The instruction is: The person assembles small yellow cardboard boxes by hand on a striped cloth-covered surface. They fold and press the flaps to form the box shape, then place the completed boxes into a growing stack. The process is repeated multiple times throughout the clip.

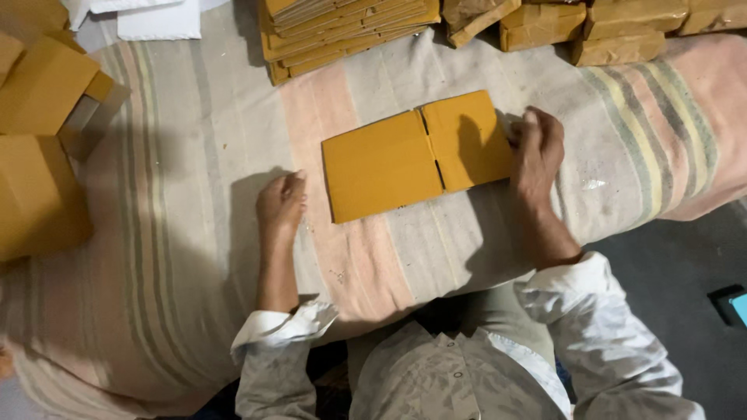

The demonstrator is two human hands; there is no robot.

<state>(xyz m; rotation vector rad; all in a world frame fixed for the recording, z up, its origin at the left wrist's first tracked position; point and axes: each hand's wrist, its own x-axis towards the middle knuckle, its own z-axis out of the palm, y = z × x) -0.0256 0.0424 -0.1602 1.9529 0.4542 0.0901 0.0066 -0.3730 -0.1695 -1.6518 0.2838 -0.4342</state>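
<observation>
My right hand (535, 149) sits at the right end of the flat yellow cardboard piece (416, 155), fingers curled narrow, pinching at its right edge; can't tell how much of the edge is actually caught between them. My left hand (282, 204) is a loose fist resting on the striped cloth (187, 233), just left of the cardboard's near-left corner, holding nothing, not touching it as far as I can see.

Cardboard lies mid-scene betw. both hands, long axis running left-right w/ a slight tilt: right end farther, left end nearer. A slit splits it into a bigger left panel and a smaller right panel. So it stretches leftward from my right grip; right hand is the one on it, left is close but apart.

Far side: a stack of same-colour flattened boxes (350, 31), plus brown wrapped bundles (591, 31) to the far right. More folded yellow boxes (39, 140) at the left edge.
</observation>
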